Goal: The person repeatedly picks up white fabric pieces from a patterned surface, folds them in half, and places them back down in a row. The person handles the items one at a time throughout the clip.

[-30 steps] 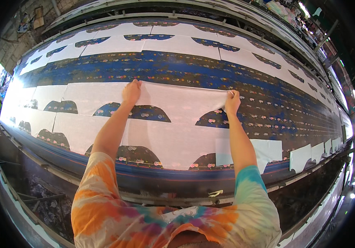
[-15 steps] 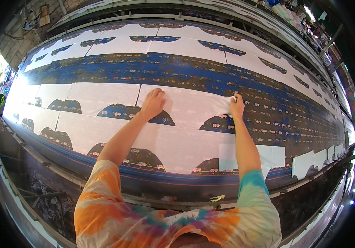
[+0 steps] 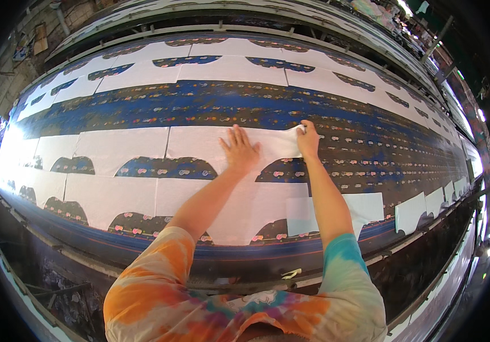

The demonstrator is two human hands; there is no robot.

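Note:
A white cut fabric piece (image 3: 199,139) with curved cut-outs lies on the long printed table (image 3: 142,105). My left hand (image 3: 240,149) rests flat on that piece, fingers spread. At its right end my right hand (image 3: 307,138) has its fingers closed on the edge, which is pulled up a little and creased. Below lies another white fabric piece (image 3: 231,205), partly behind my left forearm. Beside my right forearm are pale cut pieces (image 3: 364,206), overlapping the row at the near edge.
More white pieces (image 3: 117,142) lie edge to edge to the left, and further rows (image 3: 228,71) run along the far side. Small pale pieces (image 3: 410,214) stand out along the near right edge. A yellowish scrap (image 3: 292,273) sits on the near rail.
My left hand has slid right across the fabric and its fingers have spread. My right hand still grips the fabric's right end. The view has shifted slightly.

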